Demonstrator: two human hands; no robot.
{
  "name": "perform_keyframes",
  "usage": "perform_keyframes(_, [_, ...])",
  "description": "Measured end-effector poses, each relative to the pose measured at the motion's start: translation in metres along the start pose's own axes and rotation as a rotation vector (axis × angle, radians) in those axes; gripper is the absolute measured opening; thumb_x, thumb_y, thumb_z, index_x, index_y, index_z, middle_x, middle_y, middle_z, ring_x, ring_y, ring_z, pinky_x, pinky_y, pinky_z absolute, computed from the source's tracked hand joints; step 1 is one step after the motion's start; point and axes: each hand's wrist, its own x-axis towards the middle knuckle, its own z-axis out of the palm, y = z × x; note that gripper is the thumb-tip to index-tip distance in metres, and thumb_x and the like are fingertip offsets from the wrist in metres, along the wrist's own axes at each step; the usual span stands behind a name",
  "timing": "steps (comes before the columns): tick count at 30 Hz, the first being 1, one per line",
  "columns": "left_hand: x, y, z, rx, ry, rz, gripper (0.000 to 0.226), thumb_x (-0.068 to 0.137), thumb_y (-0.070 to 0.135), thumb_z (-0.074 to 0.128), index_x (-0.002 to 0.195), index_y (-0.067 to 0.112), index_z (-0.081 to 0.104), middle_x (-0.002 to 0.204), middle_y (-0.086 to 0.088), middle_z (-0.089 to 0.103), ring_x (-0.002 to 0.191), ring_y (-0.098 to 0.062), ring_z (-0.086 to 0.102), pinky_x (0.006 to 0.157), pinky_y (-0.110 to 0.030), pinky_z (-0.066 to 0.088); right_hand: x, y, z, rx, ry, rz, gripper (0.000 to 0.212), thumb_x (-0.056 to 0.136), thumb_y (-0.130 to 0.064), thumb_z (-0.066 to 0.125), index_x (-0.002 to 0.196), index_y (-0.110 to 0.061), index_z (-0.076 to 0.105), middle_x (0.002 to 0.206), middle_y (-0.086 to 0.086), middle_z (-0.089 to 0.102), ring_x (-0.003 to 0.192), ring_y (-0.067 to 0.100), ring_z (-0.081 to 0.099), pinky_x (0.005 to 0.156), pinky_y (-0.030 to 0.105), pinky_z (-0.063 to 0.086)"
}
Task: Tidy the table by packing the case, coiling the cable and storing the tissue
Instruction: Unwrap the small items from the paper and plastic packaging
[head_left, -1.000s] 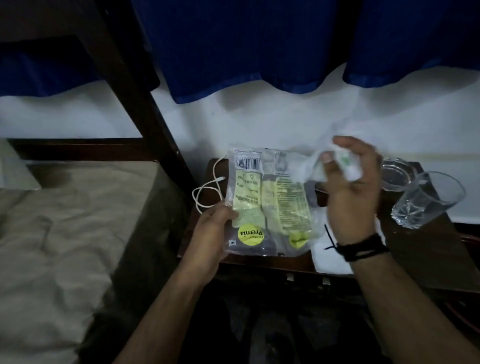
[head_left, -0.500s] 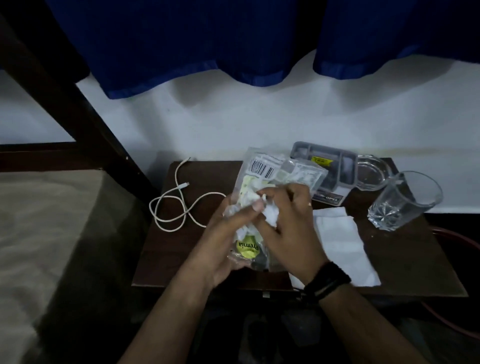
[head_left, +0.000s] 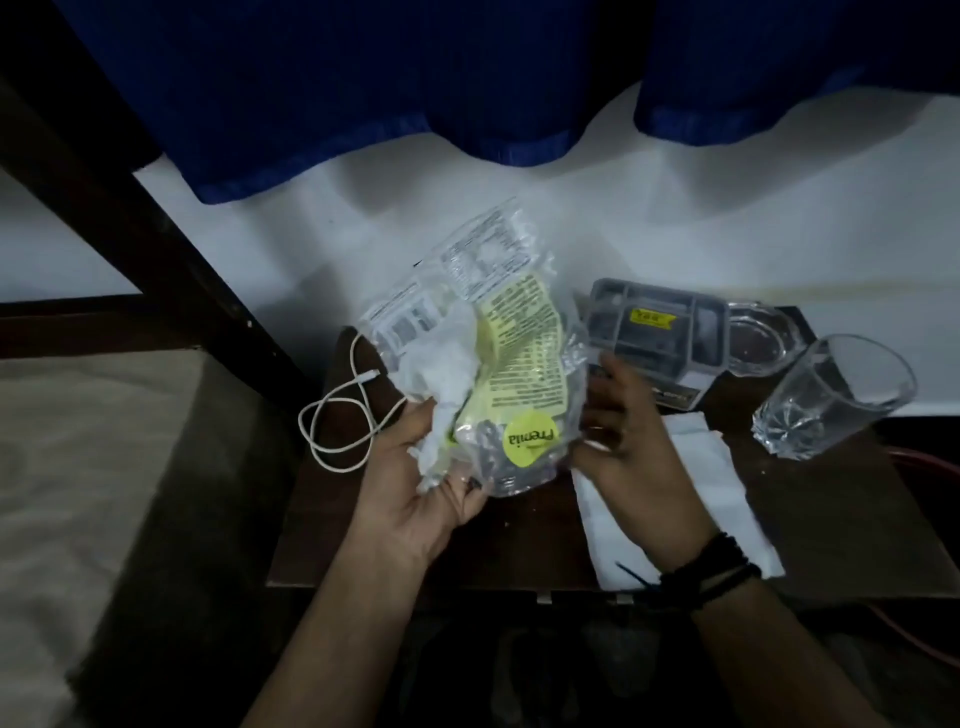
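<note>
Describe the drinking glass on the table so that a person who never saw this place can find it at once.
Look at the small dark wooden table below the blue curtain, and go to its right side. There the clear drinking glass stands, to the right of the grey case. Beside the low glass dish it is the taller one, with a cut star pattern in its thick base.

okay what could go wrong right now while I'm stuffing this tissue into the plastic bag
The crumpled tissue sits only partly inside the plastic bag held by your left hand, so it may slip out. Your right hand is close to the tilted glass; a careless sweep could topple it.
</note>
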Motion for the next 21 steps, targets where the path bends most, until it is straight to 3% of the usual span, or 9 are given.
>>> perform_keyframes(2, [0.003,-0.006,0.005,0.072,0.019,0.004,0.017,0.092,0.024,0.054,0.096,0.011,0.065,0.066,-0.005,0.075,0.049,-0.018,0.071,0.042,-0.033,0.058,-0.006,-0.008,0.004,0.119,-0.213,-0.062,0.098,0.083,0.002,0.079,0.158,-0.026,0.021,0.151,-0.003,0.051,0.134,0.017,0.055,0.103,0.032,0.052])
perform_keyframes(4, [0.004,-0.013,0.012,0.272,0.024,0.013,0.011,0.089,0.022,0.055,0.094,0.026,0.063,0.067,0.005,0.074,0.048,-0.012,0.069,0.054,-0.034,0.056,-0.008,-0.018,0.007,0.215,-0.25,-0.094,0.095,0.076,-0.015,0.086,0.153,-0.021,0.032,0.142,-0.001,0.06,0.131,0.021,0.059,0.105,0.037,0.052])
perform_keyframes(7, [0.006,-0.025,0.014,0.569,-0.014,0.132,0.024,0.097,0.024,0.048,0.101,0.04,0.065,0.09,0.015,0.077,0.07,-0.012,0.076,0.073,-0.036,0.042,-0.007,-0.029,0.008,0.289,-0.189,-0.088,0.066,0.076,-0.006,0.08,0.135,0.002,0.052,0.127,0.014,0.07,0.118,0.031,0.067,0.098,0.043,0.056])
perform_keyframes(9, [0.005,-0.033,0.016,0.673,-0.038,0.239,0.029,0.099,0.016,0.051,0.113,0.037,0.065,0.103,0.012,0.077,0.086,-0.018,0.078,0.065,-0.034,0.051,-0.008,-0.028,0.005,0.36,-0.137,-0.052,0.055,0.082,0.004,0.071,0.134,0.003,0.054,0.128,0.021,0.068,0.119,0.036,0.067,0.098,0.049,0.056])
perform_keyframes(12, [0.004,-0.04,0.017,0.702,-0.075,0.317,0.037,0.099,-0.001,0.05,0.115,0.027,0.068,0.103,0.003,0.078,0.083,-0.018,0.077,0.053,-0.028,0.058,-0.005,-0.022,0.003,0.469,0.008,0.072,0.047,0.089,0.0,0.068,0.134,-0.009,0.056,0.124,0.016,0.071,0.114,0.034,0.069,0.092,0.053,0.058])
perform_keyframes(14, [0.002,-0.041,0.018,0.7,-0.113,0.322,0.031,0.1,0.003,0.052,0.114,0.025,0.069,0.104,-0.005,0.077,0.078,-0.018,0.076,0.051,-0.029,0.058,0.003,-0.013,0.002,0.48,0.134,0.149,0.039,0.092,0.0,0.064,0.131,0.0,0.056,0.117,0.018,0.072,0.104,0.033,0.072,0.083,0.048,0.06])
perform_keyframes(16, [-0.001,-0.041,0.015,0.709,-0.21,0.293,0.021,0.098,0.024,0.062,0.118,0.025,0.068,0.109,-0.006,0.076,0.083,-0.018,0.076,0.058,-0.028,0.059,0.01,-0.005,0.001,0.451,0.212,0.181,0.036,0.095,0.004,0.056,0.13,0.011,0.051,0.113,0.025,0.069,0.097,0.039,0.071,0.072,0.042,0.06])
perform_keyframes(19, [-0.002,-0.046,0.006,0.906,-0.387,0.401,0.065,0.078,0.037,0.077,0.137,0.03,0.051,0.132,0.004,0.066,0.119,-0.015,0.066,0.087,-0.024,0.055,0.011,-0.009,0.001,0.534,0.276,0.157,0.046,0.095,0.003,0.054,0.141,0.002,0.047,0.116,0.025,0.069,0.102,0.044,0.069,0.077,0.047,0.06])
perform_keyframes(21, [0.001,-0.052,0.007,0.973,-0.33,0.533,0.076,0.072,0.035,0.084,0.138,0.03,0.048,0.135,0.005,0.064,0.123,-0.011,0.063,0.092,-0.022,0.051,0.007,-0.015,0.006,0.622,0.25,0.123,0.051,0.091,-0.006,0.064,0.141,-0.002,0.05,0.119,0.024,0.069,0.107,0.042,0.069,0.089,0.052,0.06])
